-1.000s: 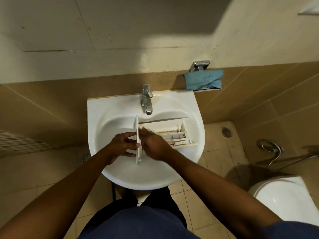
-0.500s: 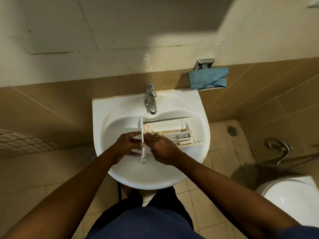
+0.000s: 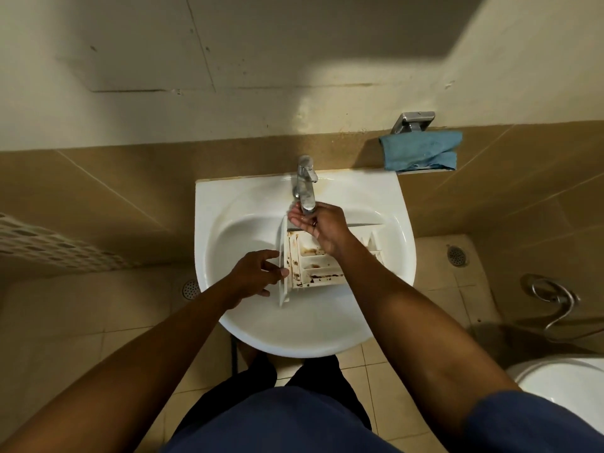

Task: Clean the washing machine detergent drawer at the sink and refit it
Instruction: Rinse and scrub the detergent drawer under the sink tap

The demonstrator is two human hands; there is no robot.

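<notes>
Detergent drawer [image 3: 313,266]: white plastic, lying across the bowl of the sink [image 3: 228,207], middle of frame. Front panel stands on edge at its left end; the body runs to the right, toward the sink's right rim. Open side faces up. Brown and dark grime along the inner walls and in the compartments nearest the panel. Right end partly hidden behind the forearm.

Left hand [image 3: 258,276]: left of the panel, thumb and fingers pinching the panel's edge.

Right hand [image 3: 322,225]: above the drawer's upper edge, at the spout of the tap [image 3: 305,184]. Fingers loosely spread and slightly cupped beneath the outlet, not wrapped round anything. Cannot tell whether water is running.

Tap: chrome, single lever, on the sink's rear ledge, upper middle.

Surroundings: blue cloth [image 3: 421,150] folded on a small shelf, upper right, just below a metal wall bracket [image 3: 415,120]. Tan tiles behind the sink, pale wall above. Floor drain [image 3: 457,255] right of the sink; a second drain [image 3: 190,289] left of it. Chrome hose loop [image 3: 552,299] at right edge. White toilet [image 3: 562,384] lower right.
</notes>
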